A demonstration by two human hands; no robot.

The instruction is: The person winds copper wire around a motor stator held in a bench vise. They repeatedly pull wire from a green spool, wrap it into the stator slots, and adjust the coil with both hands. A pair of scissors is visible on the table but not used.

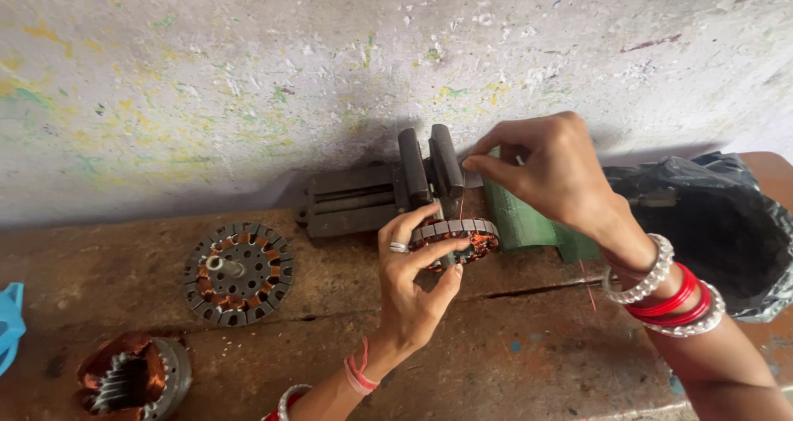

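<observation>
Left hand (410, 285) curls loosely around a wound motor stator (458, 241), fingers over its rim, steadying it against the bench vise (388, 191). Right hand (549, 169) hovers just above and behind, thumb and forefinger pinched on a thin copper wire (461, 206) running down to the stator. Green sheet (520, 221) lies beside it, black plastic bag (719, 223) at the right. Bare bench (512, 347) in front; a second stator (238, 274) well left; wall close behind.
</observation>
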